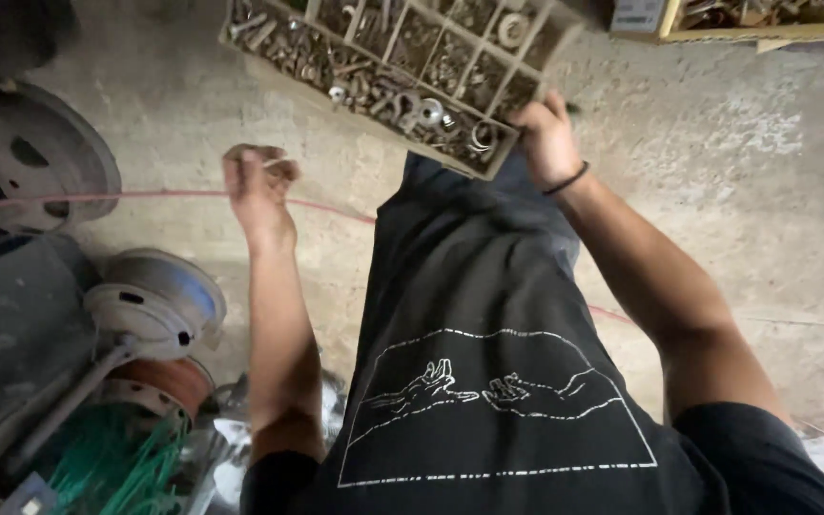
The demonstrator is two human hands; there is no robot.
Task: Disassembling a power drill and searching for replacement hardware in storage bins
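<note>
A wooden divided tray (488,164) full of rusty nuts, bolts and washers is held out over the concrete floor. My right hand (547,141), with a dark band on its wrist, grips the tray's near corner. My left hand (259,186) is away from the tray, to its lower left, with fingers pinched on a small pale metal part, possibly a bolt or pin. My black printed shirt fills the lower middle of the view.
A thin red cord (145,195) runs across the floor. Metal wheel rims or drums (159,296) and a larger one (21,157) lie at the left, with green wire (107,467) below. A yellow-edged box (755,24) of parts sits at the top right.
</note>
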